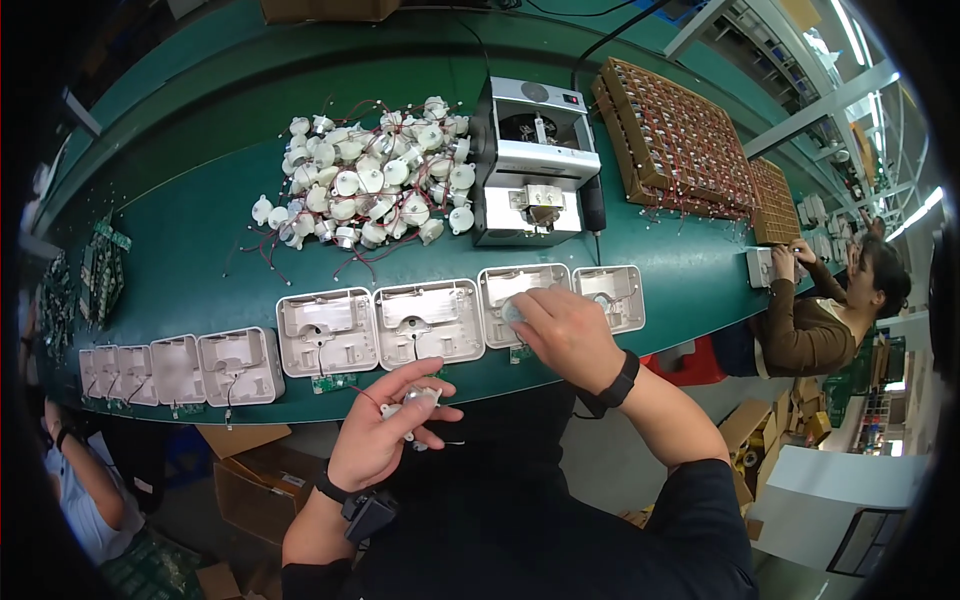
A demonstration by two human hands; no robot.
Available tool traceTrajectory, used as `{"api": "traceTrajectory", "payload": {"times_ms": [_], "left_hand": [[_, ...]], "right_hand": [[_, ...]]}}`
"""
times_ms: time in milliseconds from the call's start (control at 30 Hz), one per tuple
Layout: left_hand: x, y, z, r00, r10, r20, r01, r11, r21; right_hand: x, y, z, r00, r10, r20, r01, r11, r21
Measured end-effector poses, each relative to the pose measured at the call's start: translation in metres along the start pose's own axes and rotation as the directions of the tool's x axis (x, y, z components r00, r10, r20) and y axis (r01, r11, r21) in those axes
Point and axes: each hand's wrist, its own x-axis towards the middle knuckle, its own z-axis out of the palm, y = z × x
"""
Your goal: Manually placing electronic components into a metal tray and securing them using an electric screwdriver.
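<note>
My left hand (392, 415) is curled, palm up, around white round wired parts (418, 398); a thin red wire trails from them. My right hand (562, 330) pinches another round part, pale and disc-like (513, 311), at the left side of an open white plastic housing (525, 275). The fingers hide part of that housing's inside. To its right sits a housing (625, 300) with a round part in it. Two open housings (428, 318) (328, 330) stand to the left, each with a short dark wire inside. A green circuit board (334, 382) hangs at the front of one.
More white housings (238, 366) line the bench's near edge at left. Behind lies a heap of white round wired parts (370, 180). A metal bench machine (535, 165) stands beside it, then cardboard trays (675, 130) of wired parts. Co-workers sit at right (825, 320) and left (95, 480).
</note>
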Motion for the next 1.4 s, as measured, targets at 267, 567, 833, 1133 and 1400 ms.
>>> {"api": "traceTrajectory", "payload": {"times_ms": [267, 567, 833, 1133, 1400], "left_hand": [[0.002, -0.001, -0.004, 0.995, -0.07, 0.069, 0.085, 0.966, -0.245], [0.007, -0.014, -0.005, 0.979, -0.02, 0.202, 0.052, 0.986, -0.157], [-0.013, 0.0, -0.007, 0.961, 0.08, 0.265, -0.02, 0.975, -0.22], [-0.019, 0.004, -0.013, 0.993, 0.021, 0.113, -0.01, 0.995, -0.096], [-0.013, -0.012, -0.01, 0.993, 0.028, 0.111, -0.035, 0.997, 0.063]], "right_hand": [[0.001, -0.001, 0.01, 0.998, -0.048, -0.04, 0.047, 0.999, -0.023], [0.023, -0.069, -0.024, 0.982, -0.173, 0.07, 0.118, 0.865, 0.487], [0.018, -0.06, -0.012, 0.971, -0.208, 0.117, 0.105, 0.813, 0.573], [0.012, -0.083, -0.02, 0.983, 0.131, 0.126, -0.18, 0.629, 0.756], [0.003, -0.091, -0.018, 0.956, 0.059, 0.287, -0.266, 0.584, 0.767]]}}
